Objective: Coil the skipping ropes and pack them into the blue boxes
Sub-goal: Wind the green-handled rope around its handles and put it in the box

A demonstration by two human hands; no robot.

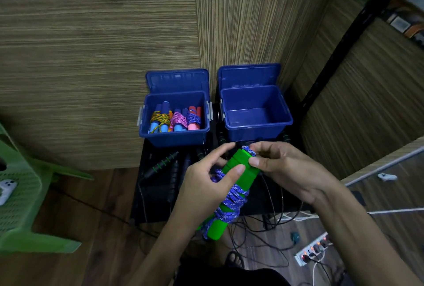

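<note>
Two green handles (238, 172) lie side by side in the person's hands, above a low black stand (158, 191) in front of the blue boxes. Purple-and-white cord (231, 203) is wound round their middle. Left hand (206, 184): grip closed on the bundle, thumb pressing the upper handle face, fingers behind. Right hand (282, 168): thumb and fingers pinch the handle tops, where a loop of cord (249, 150) sticks out.

Handling, as judged: handles look like rigid, smooth plastic, light, likely slippery if held by the ends alone. Cord is braided, soft, limp; it grips itself well but the loose end will unwind if let go. Best hold is across the wrapped middle, squeezing cord and both handles together.

Left box (146, 134), lid up, holds three wrapped ropes (175, 119). Right box (259, 133), lid up, shows nothing inside. More dark-handled ropes (164, 164) lie on the stand.
</note>
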